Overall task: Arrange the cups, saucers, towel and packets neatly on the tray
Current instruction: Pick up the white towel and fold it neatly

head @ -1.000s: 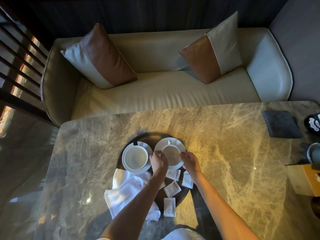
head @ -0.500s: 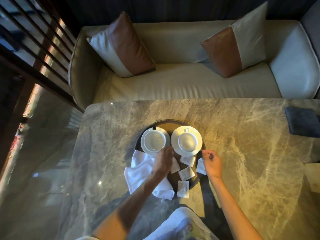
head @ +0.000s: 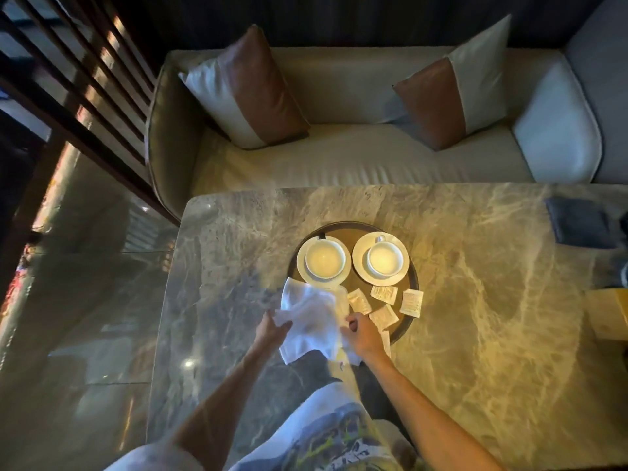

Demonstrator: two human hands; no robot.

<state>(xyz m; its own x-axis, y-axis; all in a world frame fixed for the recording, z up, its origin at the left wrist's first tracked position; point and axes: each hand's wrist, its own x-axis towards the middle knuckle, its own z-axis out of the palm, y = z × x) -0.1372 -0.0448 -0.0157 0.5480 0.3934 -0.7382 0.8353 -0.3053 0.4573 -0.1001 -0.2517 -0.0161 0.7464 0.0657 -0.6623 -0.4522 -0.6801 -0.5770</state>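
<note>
A round dark tray [head: 353,228] sits on the marble table [head: 475,300]. Two white cups stand on saucers side by side at its back: the left cup [head: 324,259] and the right cup [head: 384,259]. Several small packets [head: 384,294] lie scattered on the tray's front right. A white towel [head: 309,317] hangs over the tray's front left rim onto the table. My left hand [head: 272,329] grips the towel's left edge. My right hand [head: 362,338] pinches its right side, next to the packets.
A cream sofa [head: 339,158] with two brown and white cushions runs behind the table. A dark cloth [head: 577,226] lies at the table's right edge, with a wooden box [head: 608,314] below it. Wooden slats stand at the far left.
Both hands left the cups and packets and came down onto the towel, taking hold of it on either side. The camera view shifted right.
</note>
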